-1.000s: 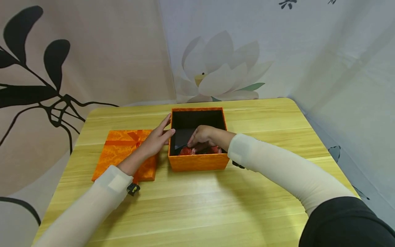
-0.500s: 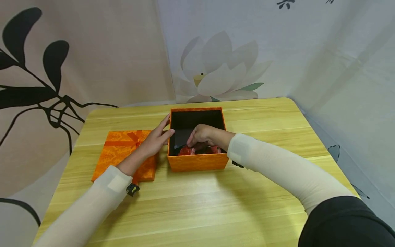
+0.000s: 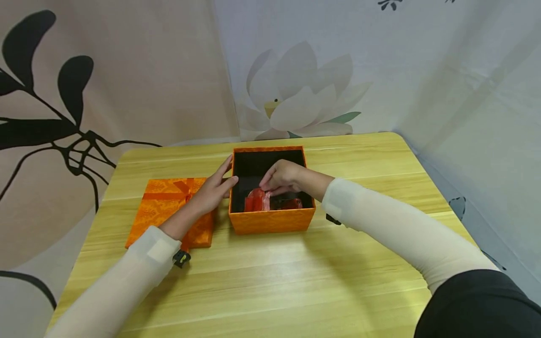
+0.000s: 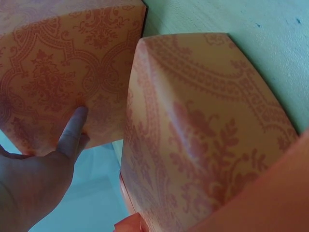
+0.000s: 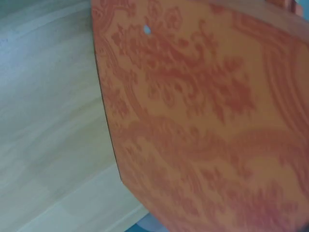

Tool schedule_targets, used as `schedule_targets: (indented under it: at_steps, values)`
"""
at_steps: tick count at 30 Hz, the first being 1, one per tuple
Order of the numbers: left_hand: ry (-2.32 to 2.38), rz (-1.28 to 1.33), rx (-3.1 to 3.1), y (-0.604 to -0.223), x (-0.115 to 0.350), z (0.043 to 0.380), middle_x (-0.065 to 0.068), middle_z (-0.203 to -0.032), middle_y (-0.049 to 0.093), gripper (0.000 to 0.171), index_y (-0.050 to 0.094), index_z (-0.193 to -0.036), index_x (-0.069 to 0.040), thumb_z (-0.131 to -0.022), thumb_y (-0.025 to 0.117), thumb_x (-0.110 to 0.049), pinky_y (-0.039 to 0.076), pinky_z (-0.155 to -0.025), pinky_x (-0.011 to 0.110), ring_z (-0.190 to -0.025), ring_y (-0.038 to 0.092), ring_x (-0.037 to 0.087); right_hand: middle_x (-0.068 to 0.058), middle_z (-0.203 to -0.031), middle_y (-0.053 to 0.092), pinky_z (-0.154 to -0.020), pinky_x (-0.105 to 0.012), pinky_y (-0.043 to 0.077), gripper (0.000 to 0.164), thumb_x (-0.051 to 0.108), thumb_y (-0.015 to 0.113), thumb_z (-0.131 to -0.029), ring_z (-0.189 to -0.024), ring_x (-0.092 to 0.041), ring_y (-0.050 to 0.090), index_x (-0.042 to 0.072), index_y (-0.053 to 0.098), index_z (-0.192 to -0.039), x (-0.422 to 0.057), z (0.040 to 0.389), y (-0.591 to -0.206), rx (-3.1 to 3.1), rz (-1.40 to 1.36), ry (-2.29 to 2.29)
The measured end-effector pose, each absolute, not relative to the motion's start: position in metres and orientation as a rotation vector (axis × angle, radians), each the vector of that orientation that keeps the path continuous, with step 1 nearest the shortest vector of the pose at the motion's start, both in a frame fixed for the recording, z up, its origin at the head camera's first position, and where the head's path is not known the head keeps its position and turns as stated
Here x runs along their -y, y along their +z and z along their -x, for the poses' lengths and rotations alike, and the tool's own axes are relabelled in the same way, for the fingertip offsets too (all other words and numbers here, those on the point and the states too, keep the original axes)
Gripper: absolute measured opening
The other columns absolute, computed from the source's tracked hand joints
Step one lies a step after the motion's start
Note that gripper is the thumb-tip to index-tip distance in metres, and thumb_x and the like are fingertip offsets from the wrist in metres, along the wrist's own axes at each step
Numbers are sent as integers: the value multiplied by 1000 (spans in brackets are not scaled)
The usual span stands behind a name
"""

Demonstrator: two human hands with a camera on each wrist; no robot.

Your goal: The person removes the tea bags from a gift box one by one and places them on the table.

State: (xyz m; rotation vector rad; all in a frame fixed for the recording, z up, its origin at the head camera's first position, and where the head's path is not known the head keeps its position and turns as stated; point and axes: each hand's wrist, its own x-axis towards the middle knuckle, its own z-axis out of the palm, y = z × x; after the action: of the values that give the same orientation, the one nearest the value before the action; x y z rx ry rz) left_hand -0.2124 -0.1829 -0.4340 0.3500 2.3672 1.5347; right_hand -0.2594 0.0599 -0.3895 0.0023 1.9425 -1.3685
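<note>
Head view: open orange gift box (image 3: 272,220) stands mid-desk, nearer the far edge than the near one; black lining inside. Its lid (image 3: 168,206), same orange pattern with a ribbon bow, lies flat on the desk (image 3: 270,281) just beside the box's left wall.

Right hand (image 3: 282,177) reaches down into the box from the right side, fingers curled in a narrow pinch on a red packet (image 3: 257,201) sitting in the near-left part of the interior. The packet stands roughly upright under the fingertips, directly below and slightly left of the grip. A second red item shows beside it toward the near-right corner; too small to name.

Left hand (image 3: 212,190) lies with straight fingers against the outside of the box's left wall, thumb at the rim, holding nothing. Left wrist view confirms it: fingers (image 4: 72,133) flat on the patterned wall.

Right wrist view: only the box's outer wall and desk grain; the grip itself is out of sight there.

Right hand is the one on the packet; the left only braces.
</note>
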Motion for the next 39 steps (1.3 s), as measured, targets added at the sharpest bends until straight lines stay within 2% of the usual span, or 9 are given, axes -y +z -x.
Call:
schedule_targets:
  at_steps: [5,10,12,15,21,28,31,39]
  values:
    - [1525,-350,-2371,-432,183,213,6,-173,8,72,-1,-165,-41,-110,46,-46,49,-105,60,-148,38,41,-12,-94,74,-100,-50,53,17,-7,67,-95,-78,-19,72,-10,73,-111,-73,263,-375,-1916,14,-1445]
    - [1520,-347,-2370,-432,183,213,7,-173,8,71,-1,-165,-41,-111,45,-39,48,-105,60,-148,37,42,-9,-92,73,-87,-38,61,20,-4,67,-96,-77,-18,72,-9,72,-115,-90,264,-355,-1885,23,-1515]
    - [1517,-344,-2369,-433,183,212,7,-173,8,71,-2,-165,-41,-111,45,-40,48,-105,61,-148,38,42,-9,-93,73,-81,-34,63,23,-4,66,-97,-78,-18,72,-10,70,-119,-100,264,-346,-1873,26,-1554]
    - [1508,-347,-2375,-433,183,212,8,-173,7,73,-2,-165,-41,-110,45,-46,48,-105,61,-147,38,42,-8,-95,73,-80,-33,63,24,-4,63,-99,-79,-18,72,-10,68,-121,-118,266,-332,-1868,27,-1610]
    - [1507,-354,-2382,-434,185,211,6,-173,7,74,-2,-165,-41,-108,45,-52,48,-105,61,-147,38,42,-7,-92,72,-77,-31,63,15,-4,62,-100,-78,-17,72,0,76,-103,-163,271,-315,-1844,-17,-1738]
    - [1512,-347,-2385,-434,187,209,5,-173,6,72,-2,-164,-44,-109,44,-51,47,-106,61,-147,37,42,-5,-94,72,-82,-28,61,27,-3,56,-103,-82,-14,73,7,79,-94,-218,271,-311,-1795,-50,-1839]
    - [1517,-347,-2384,-434,187,208,5,-173,6,72,-2,-163,-46,-109,44,-51,48,-105,61,-148,37,42,-5,-93,73,-81,-27,61,27,-3,55,-104,-83,-14,73,6,79,-95,-239,270,-313,-1752,-89,-1890]
    - [1529,-363,-2374,-436,185,208,7,-173,6,74,-2,-166,-39,-109,45,-48,49,-104,61,-147,39,43,-5,-97,73,-83,-25,60,24,-1,55,-104,-88,-14,73,8,77,-98,-294,267,-333,-1698,-247,-1983]
